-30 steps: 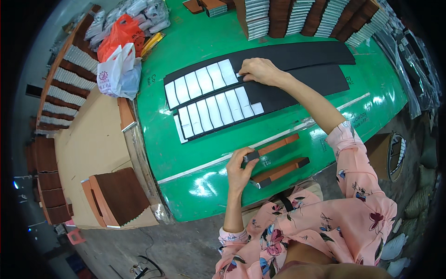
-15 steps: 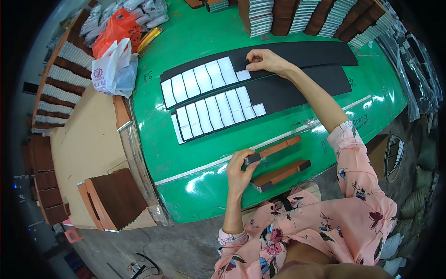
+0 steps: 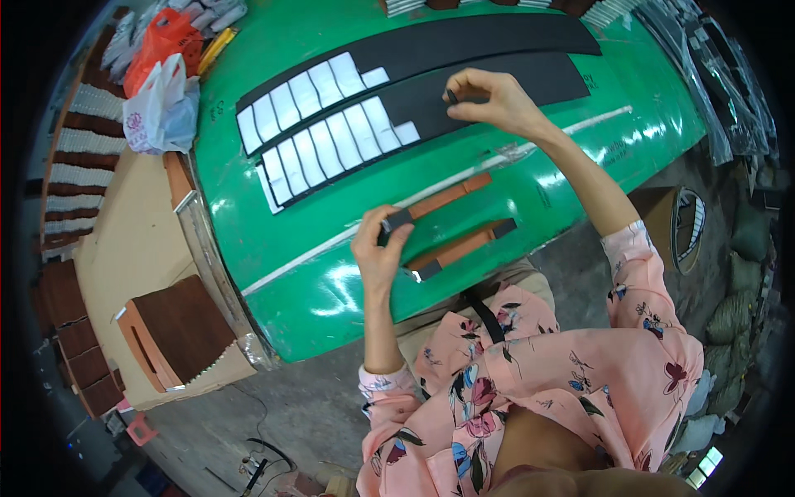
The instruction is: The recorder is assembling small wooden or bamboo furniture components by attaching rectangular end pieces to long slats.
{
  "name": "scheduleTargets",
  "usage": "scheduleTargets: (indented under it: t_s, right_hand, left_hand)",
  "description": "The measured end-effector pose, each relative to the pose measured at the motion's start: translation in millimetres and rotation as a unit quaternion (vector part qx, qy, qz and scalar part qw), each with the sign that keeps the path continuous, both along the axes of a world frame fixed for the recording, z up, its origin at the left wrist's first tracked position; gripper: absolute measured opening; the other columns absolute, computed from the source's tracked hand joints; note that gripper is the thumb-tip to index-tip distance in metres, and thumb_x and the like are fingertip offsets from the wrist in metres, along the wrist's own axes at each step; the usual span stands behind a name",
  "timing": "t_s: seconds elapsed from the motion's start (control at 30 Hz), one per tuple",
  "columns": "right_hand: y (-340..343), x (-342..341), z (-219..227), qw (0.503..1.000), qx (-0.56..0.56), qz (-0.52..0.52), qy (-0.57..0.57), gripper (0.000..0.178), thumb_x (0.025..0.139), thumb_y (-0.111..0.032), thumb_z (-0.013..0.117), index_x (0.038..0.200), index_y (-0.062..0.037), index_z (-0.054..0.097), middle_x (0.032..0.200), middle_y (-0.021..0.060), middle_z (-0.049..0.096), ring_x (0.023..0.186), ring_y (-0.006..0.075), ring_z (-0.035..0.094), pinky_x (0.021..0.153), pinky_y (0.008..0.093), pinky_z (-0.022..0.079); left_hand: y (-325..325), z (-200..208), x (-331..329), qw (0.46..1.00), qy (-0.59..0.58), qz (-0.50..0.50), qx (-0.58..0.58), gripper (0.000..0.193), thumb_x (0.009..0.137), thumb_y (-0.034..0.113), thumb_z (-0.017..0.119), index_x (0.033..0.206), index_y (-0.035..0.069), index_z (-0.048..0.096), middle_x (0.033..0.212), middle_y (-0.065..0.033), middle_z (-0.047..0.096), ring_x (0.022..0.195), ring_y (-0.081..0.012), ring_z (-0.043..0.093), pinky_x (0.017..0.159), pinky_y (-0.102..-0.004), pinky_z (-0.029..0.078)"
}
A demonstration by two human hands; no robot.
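My left hand (image 3: 378,253) grips the black-capped end of a slim reddish-brown bar (image 3: 451,195), thumb and fingers closed round it. Beside it, nearer to me, lies a second brown bar (image 3: 465,247) with dark end caps. My right hand (image 3: 503,106) is raised over the near black sheet (image 3: 542,85), pinching a small black piece (image 3: 450,96) between thumb and forefinger. Beyond this sheet lies another long black sheet (image 3: 464,43). White backing sections (image 3: 319,156) separated by thin dark lines cover the left part of both sheets.
The green tabletop (image 3: 306,323) carries a white tape line. Plastic bags (image 3: 159,116) rest at its far left corner. A stack of brown pieces (image 3: 182,331) sits on cardboard (image 3: 141,240) at left. Clear plastic-wrapped parts (image 3: 704,83) lie at far right, with a carton (image 3: 656,224) below.
My right hand has come away from the far sheet's white backing toward me, now with a small black piece in its pinch. My left hand still holds the bar's end. The whole view has shifted.
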State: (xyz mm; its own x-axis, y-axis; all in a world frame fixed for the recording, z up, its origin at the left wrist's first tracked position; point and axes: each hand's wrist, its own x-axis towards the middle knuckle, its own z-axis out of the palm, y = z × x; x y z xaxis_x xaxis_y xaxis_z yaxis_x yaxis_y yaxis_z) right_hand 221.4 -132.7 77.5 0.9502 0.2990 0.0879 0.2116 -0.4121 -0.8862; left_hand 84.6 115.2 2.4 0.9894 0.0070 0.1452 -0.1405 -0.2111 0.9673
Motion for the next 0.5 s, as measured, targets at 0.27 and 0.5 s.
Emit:
scheduleTargets:
  t_s: [0.27,0.5]
  right_hand:
    - [-34.6,-92.5,6.1,0.997,-0.063,0.037,0.020,0.030,0.071,-0.009,0.073,0.100,-0.0058,0.066,0.085,0.0057,0.067,0.077,0.0155,0.061,0.068,0.0295,0.050]
    - [-25.3,-100.3,-4.2,0.980,-0.162,0.032,-0.108,0.027,0.069,-0.016,0.074,0.095,-0.0099,0.068,0.086,0.0020,0.066,0.083,0.0215,0.058,0.075,0.0333,0.047]
  left_hand:
    - [-4.9,-5.1,-3.7,0.999,-0.013,-0.001,-0.052,0.026,0.073,0.007,0.073,0.095,0.002,0.061,0.088,-0.0062,0.061,0.078,-0.0146,0.056,0.070,-0.0252,0.045]
    - [-4.0,-9.0,-6.5,0.999,-0.003,-0.001,-0.033,0.026,0.075,0.003,0.071,0.098,0.001,0.060,0.091,-0.0041,0.059,0.081,-0.0124,0.055,0.072,-0.0237,0.044]
